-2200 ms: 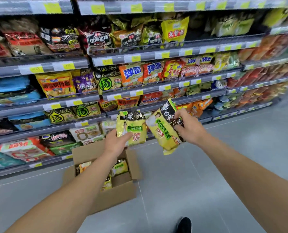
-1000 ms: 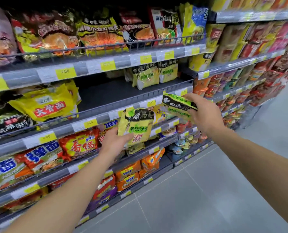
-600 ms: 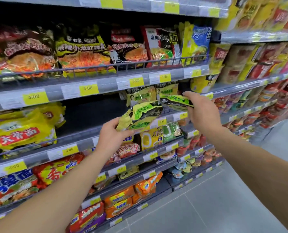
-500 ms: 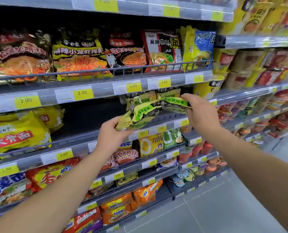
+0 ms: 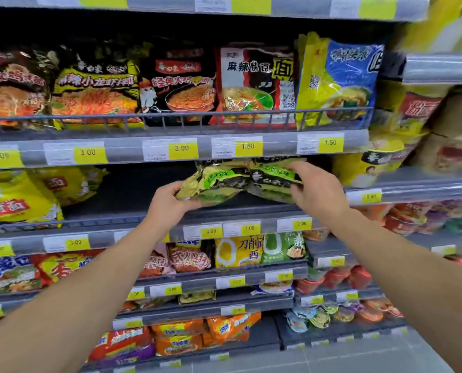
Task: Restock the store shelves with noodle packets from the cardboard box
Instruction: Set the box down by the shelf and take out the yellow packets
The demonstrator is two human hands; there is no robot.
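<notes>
My left hand [image 5: 168, 204] and right hand [image 5: 317, 191] each clasp a yellow-green plastic noodle packet [image 5: 213, 181], held flat to slide onto the dark grey metal shelf [image 5: 133, 195].

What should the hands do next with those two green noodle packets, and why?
Probably push both packets deeper and let go. The left hand and right hand each hold a green packet already over the dark shelf, which looks bare there.

yellow-green-black noodle packets [image 5: 219, 184]
</notes>
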